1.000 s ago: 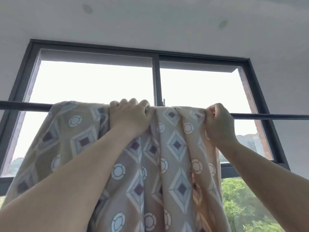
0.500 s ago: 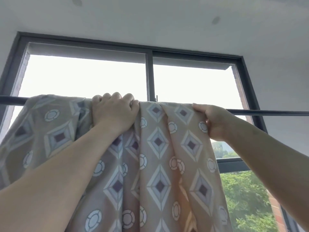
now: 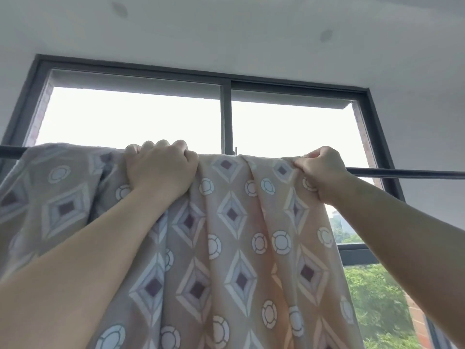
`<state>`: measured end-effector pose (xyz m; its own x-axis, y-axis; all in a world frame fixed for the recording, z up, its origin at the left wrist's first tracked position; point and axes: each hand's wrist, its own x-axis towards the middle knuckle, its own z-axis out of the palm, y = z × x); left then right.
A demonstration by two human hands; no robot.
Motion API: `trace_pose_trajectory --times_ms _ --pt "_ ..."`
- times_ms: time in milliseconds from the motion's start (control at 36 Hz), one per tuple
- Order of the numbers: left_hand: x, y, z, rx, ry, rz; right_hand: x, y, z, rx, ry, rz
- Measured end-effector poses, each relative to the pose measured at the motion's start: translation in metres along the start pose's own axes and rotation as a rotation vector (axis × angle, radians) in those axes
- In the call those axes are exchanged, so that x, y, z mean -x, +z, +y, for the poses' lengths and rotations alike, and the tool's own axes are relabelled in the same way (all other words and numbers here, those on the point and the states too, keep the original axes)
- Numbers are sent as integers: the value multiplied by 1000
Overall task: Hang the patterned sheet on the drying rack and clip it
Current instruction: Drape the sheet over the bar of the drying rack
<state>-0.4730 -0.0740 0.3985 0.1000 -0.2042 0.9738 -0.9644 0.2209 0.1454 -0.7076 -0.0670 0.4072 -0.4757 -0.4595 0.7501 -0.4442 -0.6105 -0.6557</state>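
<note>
Head cam looks up at the window (image 3: 225, 114), and in front of it the sheet (image 3: 234, 248) is draped over the rod (image 3: 407, 173). It's bunched in folds and covers most of the rod, with the right end bare. My left hand (image 3: 161, 170) is a fist curled over the top, gripping cloth against the rod, and my right hand (image 3: 323, 172) pinches the sheet's right edge just at the rod. My tip for this bit: anchor with the left and slide the right outward along the bar so the pleats flatten, lifting a touch so the fabric doesn't drag. I'd guess uneven hang front to back could let it slip off. Nothing to clip with is in view, so clipping comes after.
</note>
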Motion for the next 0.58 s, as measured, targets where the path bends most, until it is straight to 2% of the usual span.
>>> trace_pose_trajectory --times_ms 83,250,417,583 --pt "-1 -1 0 0 9 -20 4 -8 1 142 -96 -55" --pt "-4 7 1 13 65 -29 5 -12 -2 598 -396 3" --pt "-15 12 6 26 111 -59 -10 1 7 718 -410 62" --pt "-20 25 4 -29 120 -25 -27 4 26 708 -320 92"
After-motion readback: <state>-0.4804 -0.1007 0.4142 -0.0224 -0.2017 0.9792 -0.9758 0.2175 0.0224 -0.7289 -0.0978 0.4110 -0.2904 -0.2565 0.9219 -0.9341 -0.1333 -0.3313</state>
